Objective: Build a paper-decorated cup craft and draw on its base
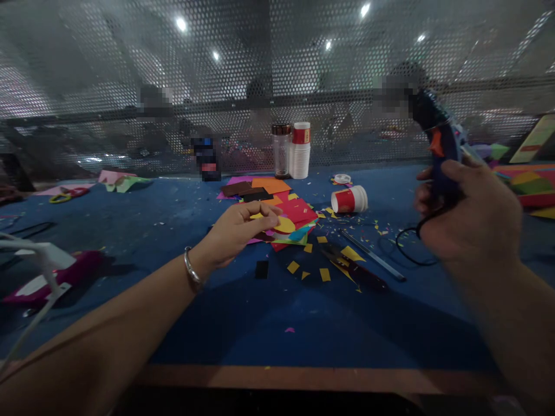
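Note:
My left hand (243, 228), with a silver bangle at its wrist, pinches a rounded yellow paper piece (284, 225) between thumb and fingers. Beneath it spreads a pile of coloured paper (299, 209) in red, orange, black and purple. My right hand (474, 202) is raised at the right and wrapped around the handle of a dark blue glue gun (444, 153) with an orange trigger. Its black cord (401, 245) loops down beside the hand. Small yellow paper squares (293, 267) and a black one (262, 269) lie nearer to me on the blue table.
Dark-handled pliers (359, 270) and a pen (373, 254) lie right of centre. A red-and-white paper cup (349, 200) rests on its side. Behind stand a clear bottle (281, 153) and stacked cups (300, 151). Scissors (69, 194) and a magenta device (82, 271) are at left.

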The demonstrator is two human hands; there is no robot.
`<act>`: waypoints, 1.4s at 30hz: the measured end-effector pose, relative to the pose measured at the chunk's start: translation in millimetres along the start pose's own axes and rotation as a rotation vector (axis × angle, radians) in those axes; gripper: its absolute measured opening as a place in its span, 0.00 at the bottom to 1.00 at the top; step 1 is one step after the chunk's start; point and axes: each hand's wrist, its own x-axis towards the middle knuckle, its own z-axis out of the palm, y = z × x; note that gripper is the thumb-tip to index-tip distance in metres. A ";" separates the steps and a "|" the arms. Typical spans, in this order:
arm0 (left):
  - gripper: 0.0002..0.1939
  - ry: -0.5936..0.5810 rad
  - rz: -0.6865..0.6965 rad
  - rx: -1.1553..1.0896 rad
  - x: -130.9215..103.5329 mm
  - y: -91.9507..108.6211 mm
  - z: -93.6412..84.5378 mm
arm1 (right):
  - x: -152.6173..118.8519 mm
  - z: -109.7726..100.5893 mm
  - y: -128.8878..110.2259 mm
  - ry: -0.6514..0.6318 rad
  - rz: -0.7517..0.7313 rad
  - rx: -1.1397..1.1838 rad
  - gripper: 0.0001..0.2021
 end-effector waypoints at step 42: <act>0.08 0.037 -0.234 -0.351 2.9 3.9 3.5 | -15.3 -7.7 7.8 -0.615 0.256 -0.091 0.12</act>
